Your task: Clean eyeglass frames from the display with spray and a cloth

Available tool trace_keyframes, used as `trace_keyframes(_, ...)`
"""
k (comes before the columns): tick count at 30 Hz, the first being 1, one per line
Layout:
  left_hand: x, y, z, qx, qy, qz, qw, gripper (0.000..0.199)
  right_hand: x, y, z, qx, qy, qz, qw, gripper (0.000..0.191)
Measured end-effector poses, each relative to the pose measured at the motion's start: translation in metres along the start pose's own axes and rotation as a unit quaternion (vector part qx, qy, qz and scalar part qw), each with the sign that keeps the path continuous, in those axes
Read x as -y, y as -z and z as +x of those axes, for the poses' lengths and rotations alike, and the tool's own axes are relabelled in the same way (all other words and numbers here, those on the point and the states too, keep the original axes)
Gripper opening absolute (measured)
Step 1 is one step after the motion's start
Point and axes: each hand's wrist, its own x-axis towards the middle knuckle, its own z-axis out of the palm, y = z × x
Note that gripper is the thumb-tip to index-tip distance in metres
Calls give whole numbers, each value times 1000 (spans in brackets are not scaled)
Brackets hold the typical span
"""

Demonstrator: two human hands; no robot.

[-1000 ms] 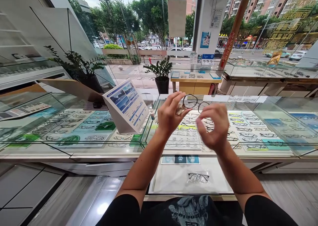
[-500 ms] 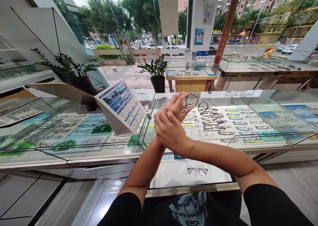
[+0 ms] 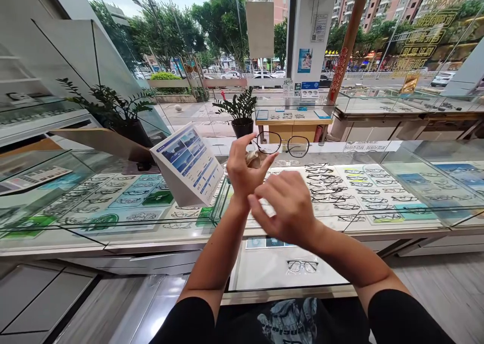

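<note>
My left hand point(image 3: 244, 175) is raised over the glass counter, pinching a pair of round, dark-rimmed eyeglasses point(image 3: 280, 142) at one side between thumb and fingers. A small beige, crumpled-looking thing point(image 3: 252, 157) shows inside that hand; its kind is unclear. Just right of the left wrist hovers my right hand point(image 3: 289, 208), slightly blurred, its fingers loosely curled and the thumb apart from them. Nothing shows in it. Another pair of eyeglasses point(image 3: 302, 266) lies on the white surface below my hands.
Under the glass counter point(image 3: 378, 228) lie many rows of eyeglass frames. A folded display card point(image 3: 191, 165) stands on the counter to the left. Potted plants point(image 3: 242, 127) are by the window, and another display case point(image 3: 283, 130) stands farther back.
My right hand has come off the left wrist and moved right. My left hand has shifted left, turning the eyeglasses so both rims sit nearly level.
</note>
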Motion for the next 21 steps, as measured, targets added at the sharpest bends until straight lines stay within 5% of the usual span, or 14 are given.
trace_keyframes(4, -5, 8, 3, -24, 28, -9, 999, 60, -45, 9, -10, -100, -113, -9, 989, 9)
trace_keyframes(9, -8, 13, 3, -22, 41, -15, 999, 57, -91, 6, -24, -76, -223, 21, 972, 58)
trace_keyframes(21, -7, 21, 6, 58, 89, -23, 994, 56, -100, 1, -32, -37, -257, 59, 964, 50)
